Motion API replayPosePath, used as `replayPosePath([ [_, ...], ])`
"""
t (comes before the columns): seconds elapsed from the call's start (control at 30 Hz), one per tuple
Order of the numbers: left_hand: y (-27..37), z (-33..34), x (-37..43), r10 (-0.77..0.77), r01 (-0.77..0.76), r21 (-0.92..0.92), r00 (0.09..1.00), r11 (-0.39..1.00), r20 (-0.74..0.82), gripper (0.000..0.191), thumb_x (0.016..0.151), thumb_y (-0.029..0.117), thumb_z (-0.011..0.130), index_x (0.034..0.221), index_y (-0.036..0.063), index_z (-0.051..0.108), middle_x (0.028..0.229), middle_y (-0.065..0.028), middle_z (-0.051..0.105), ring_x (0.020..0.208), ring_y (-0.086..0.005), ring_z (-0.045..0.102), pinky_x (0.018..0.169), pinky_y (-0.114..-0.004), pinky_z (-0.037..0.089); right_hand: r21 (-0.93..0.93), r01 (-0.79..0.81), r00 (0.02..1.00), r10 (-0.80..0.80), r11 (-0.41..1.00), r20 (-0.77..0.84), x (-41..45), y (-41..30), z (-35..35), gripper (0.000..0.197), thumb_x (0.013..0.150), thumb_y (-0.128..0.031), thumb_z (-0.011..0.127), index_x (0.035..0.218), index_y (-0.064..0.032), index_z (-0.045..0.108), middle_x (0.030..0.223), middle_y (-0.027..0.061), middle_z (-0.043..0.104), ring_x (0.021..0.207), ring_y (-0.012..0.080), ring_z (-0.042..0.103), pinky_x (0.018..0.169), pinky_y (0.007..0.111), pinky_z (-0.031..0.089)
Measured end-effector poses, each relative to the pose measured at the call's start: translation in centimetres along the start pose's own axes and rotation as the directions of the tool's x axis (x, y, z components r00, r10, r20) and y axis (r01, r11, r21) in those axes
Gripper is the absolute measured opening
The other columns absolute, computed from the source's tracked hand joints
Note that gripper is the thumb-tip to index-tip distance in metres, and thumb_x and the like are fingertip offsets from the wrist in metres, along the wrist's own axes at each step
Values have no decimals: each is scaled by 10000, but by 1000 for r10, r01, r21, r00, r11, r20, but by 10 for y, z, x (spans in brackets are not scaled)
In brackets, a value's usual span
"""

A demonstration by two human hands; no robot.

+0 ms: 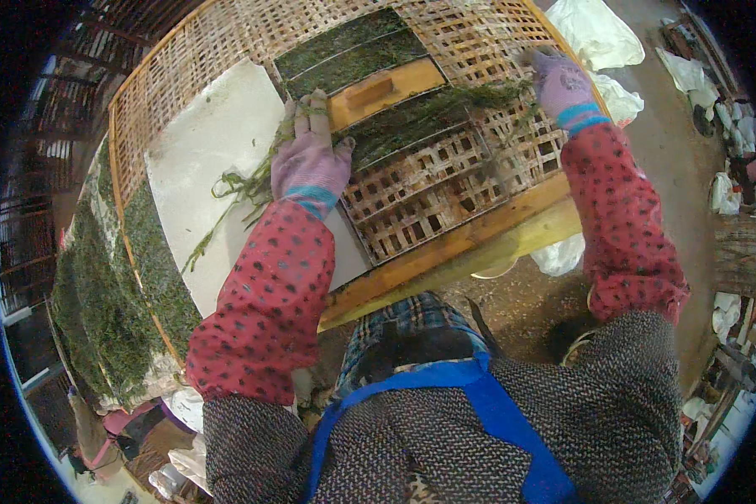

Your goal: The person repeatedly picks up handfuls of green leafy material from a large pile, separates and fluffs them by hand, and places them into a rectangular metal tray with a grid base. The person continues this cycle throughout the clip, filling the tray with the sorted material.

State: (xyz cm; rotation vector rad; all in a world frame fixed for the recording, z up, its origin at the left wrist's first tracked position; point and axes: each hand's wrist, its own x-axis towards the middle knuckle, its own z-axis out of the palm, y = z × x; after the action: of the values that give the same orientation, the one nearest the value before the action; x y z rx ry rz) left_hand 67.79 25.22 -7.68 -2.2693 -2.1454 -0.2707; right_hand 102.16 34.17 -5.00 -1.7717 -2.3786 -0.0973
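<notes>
My left hand (pixel 310 148), in a purple knit glove, lies over the left edge of a slotted frame (pixel 416 189) on a woven lattice tray (pixel 195 44). Green stringy plant strands (pixel 233 183) are under and beside it, spilling over a white sheet (pixel 214 138). My right hand (pixel 562 82), also gloved, is at the tray's right side, at the end of a trail of green strands (pixel 485 97). Its fingertips are blurred, so its hold is unclear. Dark green strips (pixel 365 57) fill several slots of the frame. A wooden block with a raised grip (pixel 384 91) rests between strips.
A wooden rail (pixel 447 233) runs along the tray's near edge, with yellow material below it. More green plant matter (pixel 101 296) covers a surface at left. White plastic bags (pixel 595 31) lie on the floor at right, and further items line the far right wall.
</notes>
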Motion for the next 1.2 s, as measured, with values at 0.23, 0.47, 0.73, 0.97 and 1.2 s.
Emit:
replayPosePath([
  [0.23, 1, -16, -1, -110, 117, -292, 993, 949, 41, 680, 818, 272, 608, 1397, 109, 290, 1415, -148, 359, 1332, -333, 296, 1074, -403, 305, 104, 437, 897, -424, 894, -122, -29, -90, 19, 419, 714, -56, 604, 1110, -193, 609, 1180, 66, 571, 1138, 284, 495, 946, 390, 406],
  [0.47, 3, -11, -3, -96, 99, -106, 995, 989, 30, 683, 815, 218, 593, 1406, 121, 265, 1420, -192, 331, 1322, -340, 311, 1059, -412, 329, 418, 360, 932, -300, 834, -204, -30, -58, 13, 400, 706, 55, 487, 1021, -136, 644, 1086, 82, 609, 1064, 303, 543, 919, 378, 439],
  [0.73, -1, -7, 0, -56, 52, -110, 998, 993, -33, 711, 819, 253, 585, 1430, 219, 223, 1423, -193, 328, 1184, -385, 467, 973, -442, 407, 141, 373, 928, -368, 917, -60, -37, -68, 18, 473, 821, -244, 578, 1280, -181, 488, 1262, 125, 517, 1183, 303, 473, 999, 382, 386],
  [0.97, 4, -20, -5, -107, 116, -116, 991, 986, 81, 676, 820, 219, 560, 1411, 112, 248, 1407, -207, 344, 1288, -338, 365, 1036, -404, 354, 396, 101, 991, -59, 913, -117, -38, -57, 23, 551, 867, -405, 556, 1327, -130, 428, 1349, 146, 441, 1270, 315, 382, 1060, 395, 296],
  [1.2, -1, -19, -4, -145, 169, -186, 980, 968, 134, 710, 811, 288, 599, 1420, 195, 246, 1443, -190, 298, 1199, -393, 450, 990, -422, 397, 239, 69, 988, -100, 969, 121, -45, -83, -1, 523, 856, -375, 572, 1293, -112, 457, 1329, 136, 463, 1261, 297, 402, 1055, 378, 307],
])
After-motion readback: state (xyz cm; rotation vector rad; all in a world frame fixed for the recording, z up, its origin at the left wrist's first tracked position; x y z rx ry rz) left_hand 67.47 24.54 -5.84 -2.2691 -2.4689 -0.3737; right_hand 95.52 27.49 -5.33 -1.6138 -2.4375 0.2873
